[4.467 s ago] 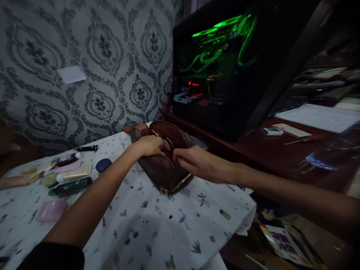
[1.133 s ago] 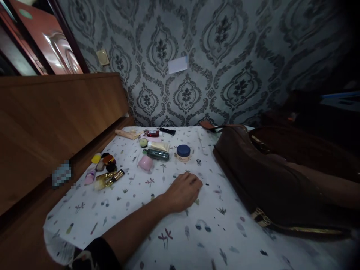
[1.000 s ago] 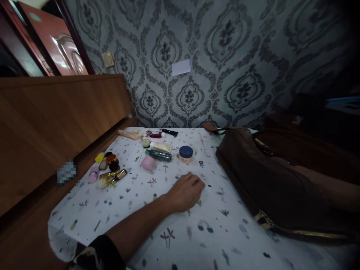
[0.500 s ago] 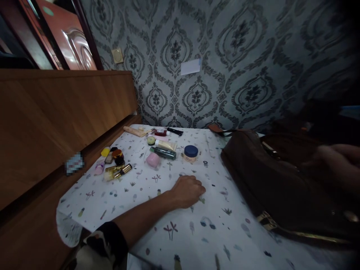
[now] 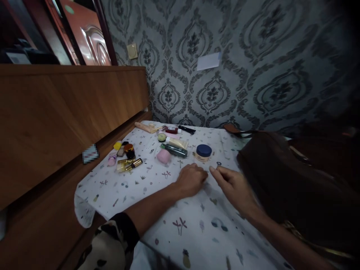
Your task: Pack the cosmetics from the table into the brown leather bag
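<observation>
My left hand (image 5: 192,180) rests on the patterned tablecloth, its fingers curled and the palm side turned down. Just right of it, my right hand (image 5: 234,187) hovers or rests with fingers bent in and the thumb pointing toward the left hand. A narrow gap separates the two. Whatever either closed hand may hold is hidden. Behind them stands a cream jar with a blue lid (image 5: 203,152). A dark brown bag (image 5: 287,180) lies to the right of my right hand, its top open.
Left of the jar lie a dark green tube (image 5: 174,150), a cream tube (image 5: 177,142) and a pink lump (image 5: 163,156). Several small cosmetics, among them an amber-lidded jar (image 5: 129,150), sit at left. A wooden panel (image 5: 73,105) and patterned wall (image 5: 213,67) border the table.
My right hand has come out of the bag opening and moved left, beside my left hand. The left hand stays on the cloth. The view has shifted somewhat leftward.
</observation>
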Available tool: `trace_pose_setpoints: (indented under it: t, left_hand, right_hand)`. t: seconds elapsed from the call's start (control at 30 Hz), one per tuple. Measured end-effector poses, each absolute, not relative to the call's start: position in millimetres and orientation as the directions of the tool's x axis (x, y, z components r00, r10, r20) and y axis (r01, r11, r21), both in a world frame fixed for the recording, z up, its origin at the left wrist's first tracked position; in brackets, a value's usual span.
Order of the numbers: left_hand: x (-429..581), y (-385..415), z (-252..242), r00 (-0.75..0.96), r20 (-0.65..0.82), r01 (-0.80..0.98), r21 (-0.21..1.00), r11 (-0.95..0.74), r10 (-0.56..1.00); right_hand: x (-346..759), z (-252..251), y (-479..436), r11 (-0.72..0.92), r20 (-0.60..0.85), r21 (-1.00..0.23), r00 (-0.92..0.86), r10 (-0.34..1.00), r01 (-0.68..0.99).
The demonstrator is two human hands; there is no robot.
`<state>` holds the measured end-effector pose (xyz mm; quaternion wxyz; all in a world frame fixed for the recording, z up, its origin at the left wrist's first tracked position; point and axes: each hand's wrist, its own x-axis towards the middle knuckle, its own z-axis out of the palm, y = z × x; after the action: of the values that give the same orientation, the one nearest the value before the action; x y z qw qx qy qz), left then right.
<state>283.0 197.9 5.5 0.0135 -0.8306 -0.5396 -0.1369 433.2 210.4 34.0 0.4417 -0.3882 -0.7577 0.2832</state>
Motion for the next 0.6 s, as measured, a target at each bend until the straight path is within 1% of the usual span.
trace_pose_setpoints:
  t: [0.03,0.07,0.1,0.13,0.17,0.23,0.33,0.4,0.43,0.5,0.57,0.6]
  left_hand:
    - [277,201,8,0.337,0.261,0.912,0.147,-0.382,0.905]
    - [271,204,10,0.295,0.278,0.923,0.165,-0.348,0.914]
    - [265,207,12,0.258,0.295,0.931,0.179,-0.318,0.920]
    - [258,209,14,0.225,0.314,0.938,0.187,-0.292,0.922]
    - [252,212,15,0.199,0.333,0.943,0.191,-0.273,0.922]
    - [242,216,15,0.157,0.371,0.948,0.203,-0.245,0.915]
    - [233,220,12,0.128,0.399,0.945,0.227,-0.233,0.908]
    - [232,221,15,0.150,0.422,0.935,0.234,-0.268,0.894]
    - [234,219,20,0.187,0.448,0.922,0.226,-0.313,0.874]
    - [241,208,38,0.303,0.535,0.874,0.174,-0.454,0.788]
    - [251,183,63,0.420,0.668,0.805,0.038,-0.592,0.614]
    - [255,165,75,0.433,0.745,0.777,-0.024,-0.629,0.507]
  right_hand:
    - [422,28,217,0.426,0.345,-0.862,-0.298,0.890,0.275]
    - [412,22,222,0.313,0.248,-0.927,-0.288,0.925,0.208]
    - [404,16,227,0.221,0.171,-0.963,-0.281,0.944,0.154]
    - [398,10,231,0.163,0.124,-0.979,-0.282,0.951,0.121]
    - [394,5,233,0.157,0.118,-0.981,-0.286,0.951,0.117]
    - [389,-3,234,0.255,0.189,-0.951,-0.324,0.927,0.174]
    - [390,-8,228,0.444,0.301,-0.854,-0.438,0.847,0.271]
    - [391,-9,224,0.500,0.328,-0.820,-0.486,0.810,0.279]
    - [392,-8,224,0.514,0.339,-0.812,-0.494,0.800,0.275]
    - [392,-9,224,0.533,0.362,-0.804,-0.493,0.791,0.264]
    - [392,-10,225,0.558,0.385,-0.783,-0.490,0.782,0.275]
    - [392,-10,225,0.571,0.397,-0.767,-0.485,0.780,0.291]
